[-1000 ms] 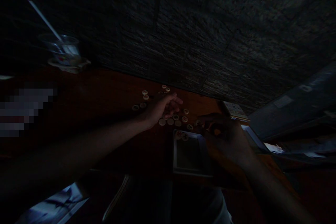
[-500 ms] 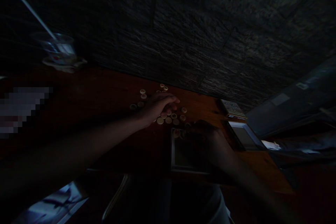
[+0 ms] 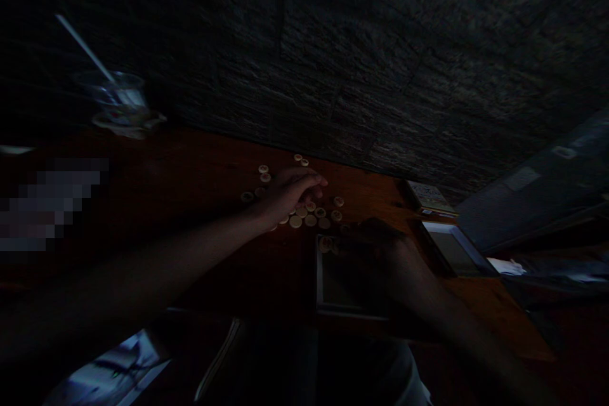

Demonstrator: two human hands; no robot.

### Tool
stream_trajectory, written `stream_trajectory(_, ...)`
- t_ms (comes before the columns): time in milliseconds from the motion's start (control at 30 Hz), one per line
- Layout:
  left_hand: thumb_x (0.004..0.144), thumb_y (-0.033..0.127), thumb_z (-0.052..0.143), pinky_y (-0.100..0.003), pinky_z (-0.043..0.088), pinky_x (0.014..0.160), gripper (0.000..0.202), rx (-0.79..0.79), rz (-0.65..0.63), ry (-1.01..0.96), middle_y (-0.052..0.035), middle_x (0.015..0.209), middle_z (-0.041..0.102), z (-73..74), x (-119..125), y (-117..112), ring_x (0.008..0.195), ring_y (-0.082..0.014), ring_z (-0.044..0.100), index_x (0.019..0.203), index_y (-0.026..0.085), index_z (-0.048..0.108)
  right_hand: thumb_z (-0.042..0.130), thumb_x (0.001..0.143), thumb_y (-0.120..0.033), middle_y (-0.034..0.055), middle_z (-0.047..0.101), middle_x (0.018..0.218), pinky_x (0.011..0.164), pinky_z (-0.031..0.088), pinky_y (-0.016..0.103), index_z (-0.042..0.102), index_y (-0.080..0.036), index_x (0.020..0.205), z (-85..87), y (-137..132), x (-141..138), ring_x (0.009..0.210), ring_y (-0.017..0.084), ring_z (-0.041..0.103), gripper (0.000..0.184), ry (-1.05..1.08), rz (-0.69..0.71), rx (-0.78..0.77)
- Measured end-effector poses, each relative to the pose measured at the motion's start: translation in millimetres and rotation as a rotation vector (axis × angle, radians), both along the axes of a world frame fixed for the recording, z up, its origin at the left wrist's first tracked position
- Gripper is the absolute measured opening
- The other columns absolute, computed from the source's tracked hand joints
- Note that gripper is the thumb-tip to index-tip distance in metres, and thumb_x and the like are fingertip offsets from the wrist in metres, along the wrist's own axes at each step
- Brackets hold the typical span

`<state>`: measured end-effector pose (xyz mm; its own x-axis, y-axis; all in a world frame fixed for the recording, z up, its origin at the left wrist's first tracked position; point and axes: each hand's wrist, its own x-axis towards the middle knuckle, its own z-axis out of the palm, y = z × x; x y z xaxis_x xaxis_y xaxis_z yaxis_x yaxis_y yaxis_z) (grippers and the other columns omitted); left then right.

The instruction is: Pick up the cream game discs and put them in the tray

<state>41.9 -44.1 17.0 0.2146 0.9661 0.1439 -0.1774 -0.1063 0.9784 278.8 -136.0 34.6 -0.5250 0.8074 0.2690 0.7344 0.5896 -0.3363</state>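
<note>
Though round, some discs (image 3: pixel 320 212) face-up

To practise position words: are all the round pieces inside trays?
No, many round pieces lie on the table, around the left hand.

1. The left forearm (image 3: pixel 176 257) is bare and slants up from the lower left toward the middle of the view.
2. The left wrist (image 3: pixel 259 217) looks nearly straight, carrying on the forearm's line.
3. The left hand (image 3: pixel 295 193) points rightward, back of the hand upward, its fingers (image 3: pixel 314 192) loosely curled beneath.
4. The right forearm (image 3: pixel 476 327), also bare, rises from the lower right, angled inward and leftward.
5. The right hand (image 3: pixel 387 257) reaches left, lower than the left one and well apart from it (its fingertips sink into deep shadow, so their grip is unreadable).
6. Both arms converge ahead without crossing.
</note>
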Motion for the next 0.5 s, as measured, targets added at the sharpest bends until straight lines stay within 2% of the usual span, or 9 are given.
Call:
stream_trajectory(133, 0.086, 0.033, 0.063, -0.021, 0.04, 0.05, 0.02, 0.129, 0.127, 0.111, -0.0037, 0.074, 0.07, 3.9, -7, 10, 0.06, -0.011, 0.058, 0.084, 0.017, 0.075, 0.07, 0.094, -0.026, 0.0086, 0.078, 0.103, 0.073, 0.055, 0.028, 0.079, -0.02, 0.106, 24.5, 23, 7, 0.088, 0.021, 0.074, 0.016, 0.094, -0.029, 0.079)
stream_trajectory(200, 0.085, 0.028, 0.064, -0.023, 0.047, 0.057, 0.015, 0.203, 0.187, 0.185, -0.0043, 0.076, 0.072, 5.4, -12, 17, 0.067, -0.0132, 0.064, 0.082, 0.018, 0.074, 0.07, 0.093, -0.03, 0.008, 0.08, 0.103, 0.07, 0.054, 0.028, 0.081, -0.021, 0.1, 35.7, 51, 10, 0.082, 0.02, 0.073, 0.016, 0.109, -0.072, 0.111)
stream_trajectory(267, 0.085, 0.024, 0.064, -0.025, 0.051, 0.062, 0.012, 0.27, 0.249, 0.267, -0.004, 0.076, 0.074, 6.1, -17, 22, 0.07, -0.0149, 0.067, 0.08, 0.018, 0.073, 0.07, 0.09, -0.028, 0.0077, 0.082, 0.097, 0.069, 0.052, 0.029, 0.083, -0.019, 0.094, 40.1, 85, 12, 0.079, 0.021, 0.073, 0.016, 0.18, -0.112, 0.149)
stream_trajectory(333, 0.085, 0.022, 0.063, -0.026, 0.052, 0.064, 0.012, 0.326, 0.303, 0.334, -0.0033, 0.074, 0.075, 5.3, -21, 27, 0.071, -0.0156, 0.069, 0.079, 0.019, 0.073, 0.067, 0.088, -0.025, 0.0094, 0.082, 0.094, 0.068, 0.052, 0.029, 0.082, -0.015, 0.095, 34.7, 117, 15, 0.081, 0.023, 0.074, 0.02, 0.324, -0.234, 0.118)
stream_trajectory(400, 0.086, 0.021, 0.061, -0.027, 0.053, 0.067, 0.014, 0.359, 0.314, 0.392, -0.0035, 0.076, 0.076, 3.0, -24, 31, 0.073, -0.0161, 0.071, 0.079, 0.02, 0.074, 0.063, 0.089, -0.023, 0.011, 0.082, 0.093, 0.069, 0.052, 0.03, 0.082, -0.012, 0.095, 20.3, 138, 20, 0.083, 0.025, 0.075, 0.022, 0.388, -0.321, 0.075)
stream_trajectory(500, 0.087, 0.025, 0.06, -0.029, 0.053, 0.07, 0.016, 0.388, 0.3, 0.47, -0.0041, 0.08, 0.079, -2.9, -27, 34, 0.075, -0.0173, 0.072, 0.082, 0.02, 0.075, 0.068, 0.085, -0.023, 0.0094, 0.083, 0.094, 0.071, 0.055, 0.031, 0.083, -0.015, 0.091, -7.2, 145, 25, 0.084, 0.025, 0.077, 0.018, 0.376, -0.28, -0.009)
